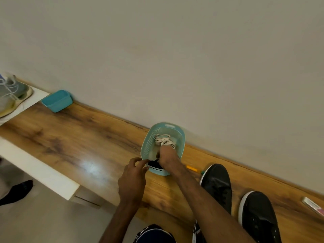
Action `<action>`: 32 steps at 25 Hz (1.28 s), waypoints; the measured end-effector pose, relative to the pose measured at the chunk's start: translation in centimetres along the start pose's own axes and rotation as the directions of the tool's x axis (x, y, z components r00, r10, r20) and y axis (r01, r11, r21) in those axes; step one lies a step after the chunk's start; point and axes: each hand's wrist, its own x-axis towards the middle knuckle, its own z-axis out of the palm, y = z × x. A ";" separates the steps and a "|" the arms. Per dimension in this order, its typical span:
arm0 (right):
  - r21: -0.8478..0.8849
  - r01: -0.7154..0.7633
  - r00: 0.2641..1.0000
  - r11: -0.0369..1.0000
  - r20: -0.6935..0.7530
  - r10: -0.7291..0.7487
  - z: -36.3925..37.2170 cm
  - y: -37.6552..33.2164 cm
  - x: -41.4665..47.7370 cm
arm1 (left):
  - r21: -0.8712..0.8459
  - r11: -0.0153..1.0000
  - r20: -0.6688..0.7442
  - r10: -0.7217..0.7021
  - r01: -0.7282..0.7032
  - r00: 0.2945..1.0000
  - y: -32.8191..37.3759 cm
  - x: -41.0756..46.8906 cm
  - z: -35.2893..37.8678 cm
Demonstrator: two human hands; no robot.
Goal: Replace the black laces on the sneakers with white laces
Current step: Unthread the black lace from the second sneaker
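Our left hand (133, 176) pinched black laces (155, 164) at six o'clock in the basket (145, 146); our right hand (168, 158) hid its grip; the white laces (164, 139) risked tangling.

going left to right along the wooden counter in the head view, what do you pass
grey mesh running shoe → small teal plastic tub → pale teal perforated plastic basket → orange pen → black white-soled sneaker → second black sneaker → white and pink flat object. The left hand and right hand overlap the basket, so left out.
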 end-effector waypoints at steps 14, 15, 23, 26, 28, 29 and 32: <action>0.131 -0.425 0.794 0.896 -0.422 0.438 1.3 17.9 -31.2 | -0.145 0.980 0.586 0.197 -0.138 0.786 14.8 -8.8 0.2; 0.152 -0.472 0.793 0.868 -0.357 0.494 2.4 18.2 -32.4 | -0.092 0.986 0.645 0.166 -0.139 0.746 14.8 -9.7 1.1; 0.173 -0.425 0.876 0.889 -0.168 0.452 3.8 20.8 -31.3 | 0.071 0.952 0.634 0.188 -0.299 0.750 16.7 -11.5 2.7; 0.155 -0.363 0.913 0.919 -0.135 0.384 1.7 23.3 -30.0 | -0.021 0.962 0.671 0.217 -0.274 0.709 17.1 -12.7 2.8; 0.132 -0.336 0.926 0.933 -0.133 0.352 0.1 25.3 -29.2 | -0.049 0.964 0.679 0.225 -0.263 0.698 17.3 -13.7 2.9; 0.130 -0.333 0.928 0.934 -0.131 0.349 -0.8 26.0 -29.0 | -0.056 0.965 0.672 0.226 -0.256 0.705 17.4 -14.1 3.0; 0.046 -0.270 0.941 0.962 -0.200 0.274 -2.5 26.2 -29.5 | -0.100 0.971 0.646 0.229 -0.216 0.728 17.4 -13.9 3.1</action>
